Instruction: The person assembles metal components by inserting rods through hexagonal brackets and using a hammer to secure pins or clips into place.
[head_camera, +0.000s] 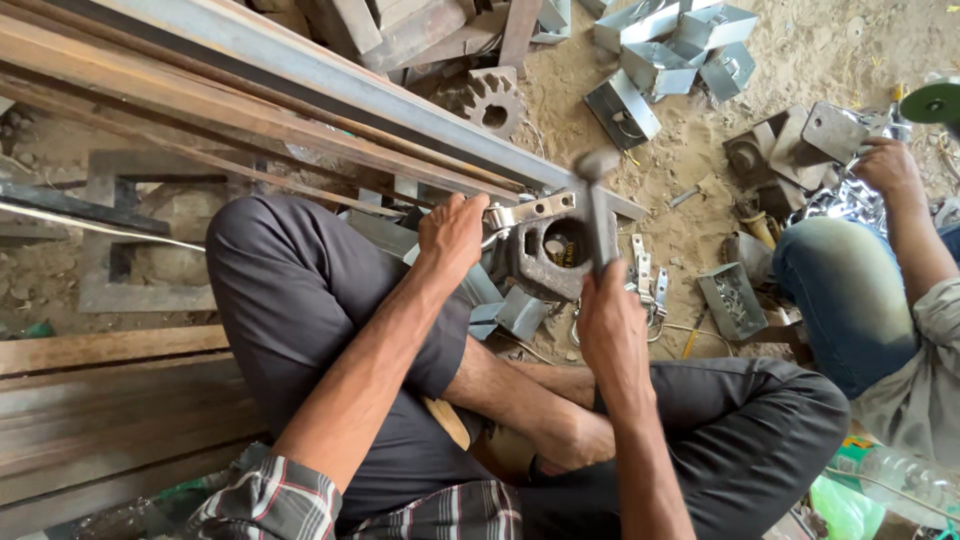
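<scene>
My left hand (452, 235) pinches a flat, shiny metal bracket (530, 210) and holds it on top of a heavy rusty iron block with a round hole (550, 255). My right hand (612, 325) grips the handle of a hammer (597, 200). The hammer head is blurred and sits just above the bracket and the block. I sit cross-legged on the sandy ground in dark trousers, with the block in front of my knees.
Long steel bars and angle sections (300, 90) lie at the left. A rusty gear wheel (490, 100) and several folded sheet-metal boxes (660, 50) lie beyond. Another person (890, 280) sits at the right, one hand on metal parts. Wooden planks (110, 400) are at lower left.
</scene>
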